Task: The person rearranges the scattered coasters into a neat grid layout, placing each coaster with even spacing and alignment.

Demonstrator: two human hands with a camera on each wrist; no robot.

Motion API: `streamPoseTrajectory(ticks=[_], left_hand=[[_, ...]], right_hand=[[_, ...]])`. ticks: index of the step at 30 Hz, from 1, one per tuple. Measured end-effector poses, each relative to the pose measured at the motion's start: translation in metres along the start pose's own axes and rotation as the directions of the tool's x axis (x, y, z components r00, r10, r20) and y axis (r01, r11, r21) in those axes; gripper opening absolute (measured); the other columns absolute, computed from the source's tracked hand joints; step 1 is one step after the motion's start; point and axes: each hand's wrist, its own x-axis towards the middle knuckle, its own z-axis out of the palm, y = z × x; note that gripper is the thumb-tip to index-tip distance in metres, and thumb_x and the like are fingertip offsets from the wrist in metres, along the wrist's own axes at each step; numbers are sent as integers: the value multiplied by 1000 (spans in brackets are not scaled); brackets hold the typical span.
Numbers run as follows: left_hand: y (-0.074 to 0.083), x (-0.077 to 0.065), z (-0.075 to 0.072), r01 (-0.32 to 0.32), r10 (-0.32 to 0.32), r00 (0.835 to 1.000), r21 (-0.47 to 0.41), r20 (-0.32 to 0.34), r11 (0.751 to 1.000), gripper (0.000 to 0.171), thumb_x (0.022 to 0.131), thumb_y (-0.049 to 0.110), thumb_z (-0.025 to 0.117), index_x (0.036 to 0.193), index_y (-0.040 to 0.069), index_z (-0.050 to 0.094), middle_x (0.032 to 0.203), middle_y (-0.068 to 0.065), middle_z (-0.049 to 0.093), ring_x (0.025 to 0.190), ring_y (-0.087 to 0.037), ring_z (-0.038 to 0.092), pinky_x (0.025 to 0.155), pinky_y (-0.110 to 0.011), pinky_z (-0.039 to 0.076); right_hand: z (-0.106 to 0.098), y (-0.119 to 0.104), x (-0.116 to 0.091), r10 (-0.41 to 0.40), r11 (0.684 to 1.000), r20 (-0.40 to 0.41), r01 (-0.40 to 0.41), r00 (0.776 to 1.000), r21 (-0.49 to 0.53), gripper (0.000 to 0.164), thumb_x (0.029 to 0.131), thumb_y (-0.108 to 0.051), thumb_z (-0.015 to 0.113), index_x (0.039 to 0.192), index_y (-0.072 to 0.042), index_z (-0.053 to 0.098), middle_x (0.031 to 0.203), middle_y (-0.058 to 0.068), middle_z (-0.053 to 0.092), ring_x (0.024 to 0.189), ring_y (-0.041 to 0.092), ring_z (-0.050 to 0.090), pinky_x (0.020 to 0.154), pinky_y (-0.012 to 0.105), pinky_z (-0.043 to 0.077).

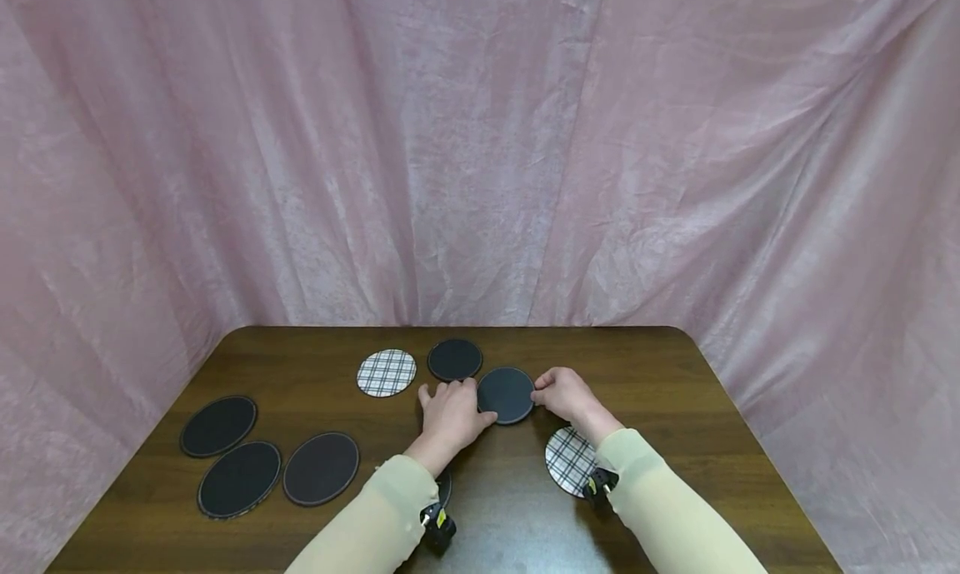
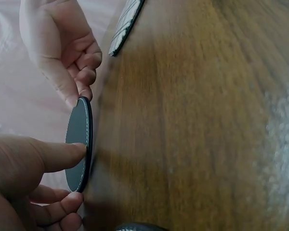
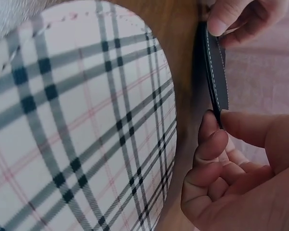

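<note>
A round black coaster (image 1: 506, 395) with pale edge stitching is held between both hands, close over the table. My left hand (image 1: 452, 417) pinches its left side, with the thumb lying on the face near the rim in the left wrist view. On the opposite rim, my right hand (image 1: 567, 396) pinches the edge between thumb and forefinger, the other fingers curled, as the right wrist view (image 3: 221, 159) shows. Just beyond my left fingertips lies another black coaster (image 1: 454, 358). A plaid coaster (image 1: 567, 460) lies partly hidden under my right wrist.
On the wooden table (image 1: 510, 516), a plaid coaster (image 1: 386, 373) lies at the back. Three dark coasters (image 1: 321, 469) lie at the left, two of them close together. Another dark coaster (image 1: 446, 487) is mostly hidden by my left forearm. A pink curtain (image 1: 480, 157) hangs behind.
</note>
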Motion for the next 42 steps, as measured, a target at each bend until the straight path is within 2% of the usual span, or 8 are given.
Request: streamPoseTrajectory(ticks=[4, 9, 17, 21, 26, 31, 35, 42], left_hand=[[-2, 1, 0, 17, -16, 999, -31, 32, 999, 55, 93, 50, 89, 124, 7, 77, 118, -14, 76, 120, -40, 66, 115, -78, 30], [-3, 1, 0, 21, -20, 1000, -57, 23, 998, 49, 95, 50, 87, 122, 10, 77, 116, -10, 77, 117, -38, 67, 115, -77, 30], [4, 2, 3, -29, 25, 999, -135, -32, 990, 41, 92, 42, 91, 115, 11, 77, 81, 6, 74, 98, -30, 74, 110, -70, 36], [11, 4, 8, -48, 42, 998, -158, -42, 986, 41, 91, 38, 92, 116, 10, 75, 75, 10, 71, 92, -26, 73, 107, -65, 39], [22, 8, 13, -67, 60, 997, -186, -42, 980, 42, 92, 35, 92, 119, 8, 74, 76, 11, 72, 88, -24, 72, 104, -63, 40], [34, 11, 19, -59, 51, 998, -213, -41, 975, 45, 92, 35, 92, 124, 8, 74, 78, 11, 73, 90, -24, 71, 103, -61, 39], [43, 13, 23, -54, 45, 998, -209, -48, 977, 45, 92, 36, 92, 124, 9, 74, 76, 11, 71, 90, -24, 71, 103, -60, 40], [59, 17, 29, -38, 32, 999, -175, -37, 984, 44, 92, 37, 92, 122, 10, 74, 74, 10, 68, 90, -26, 71, 104, -59, 39]], right_hand=[[-1, 1, -2, 22, 997, 23, -24, 999, 75, 19, 101, -3, 76, 116, 6, 70, 100, 13, 72, 89, 24, 66, 81, 37, 53], [-7, 3, -8, 33, 985, 53, -42, 998, 169, 20, 103, -2, 72, 120, 6, 68, 102, 14, 72, 91, 27, 65, 80, 39, 53], [-20, 12, -11, 70, 966, 91, -90, 993, 241, 27, 106, -6, 69, 130, 6, 66, 107, 16, 72, 100, 33, 65, 89, 50, 53], [-26, 17, -12, 77, 966, 70, -91, 995, 240, 25, 106, -7, 70, 128, 6, 66, 108, 16, 72, 100, 33, 65, 87, 48, 53], [-33, 26, -12, 95, 968, 37, -101, 995, 231, 24, 106, -8, 70, 126, 5, 67, 104, 13, 71, 95, 30, 65, 80, 41, 52], [-42, 33, -12, 105, 965, 23, -107, 994, 241, 25, 105, -7, 70, 126, 7, 66, 98, 9, 70, 89, 25, 64, 73, 35, 49], [-46, 39, -11, 107, 973, 8, -107, 994, 205, 24, 107, -7, 67, 126, 8, 65, 99, 11, 69, 89, 26, 64, 74, 35, 50], [-53, 42, -10, 63, 998, -68, -64, 996, -13, 17, 107, -7, 67, 118, 6, 66, 103, 16, 70, 91, 30, 69, 80, 42, 53]])
